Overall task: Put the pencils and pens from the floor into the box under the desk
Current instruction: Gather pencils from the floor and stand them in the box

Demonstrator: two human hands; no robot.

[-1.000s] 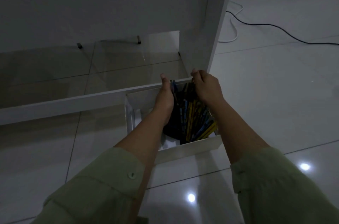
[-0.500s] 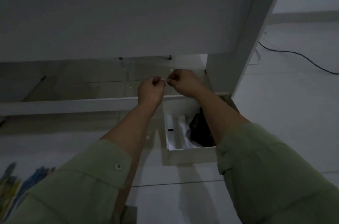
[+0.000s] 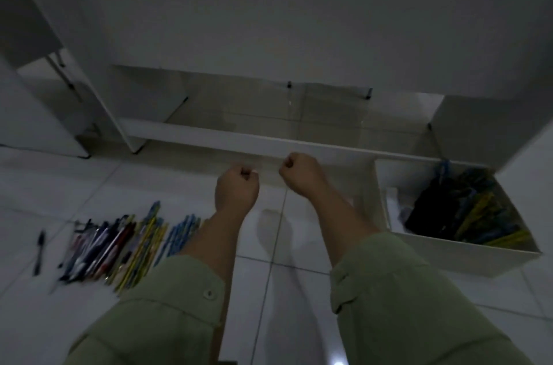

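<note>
Fingers curled into empty fists on both the left hand (image 3: 237,188) and right hand (image 3: 300,172). Pencils and pens (image 3: 119,245) lie on the floor lower left; the box (image 3: 449,257) sits well right.

The floor (image 3: 269,290) between the pile of pens and pencils (image 3: 119,242) on the left and the white box (image 3: 466,257) on the right is bare tile. The box top is open, but the low white bar (image 3: 209,137) of the bench and its right leg (image 3: 490,131) crowd the box's far side.
</note>
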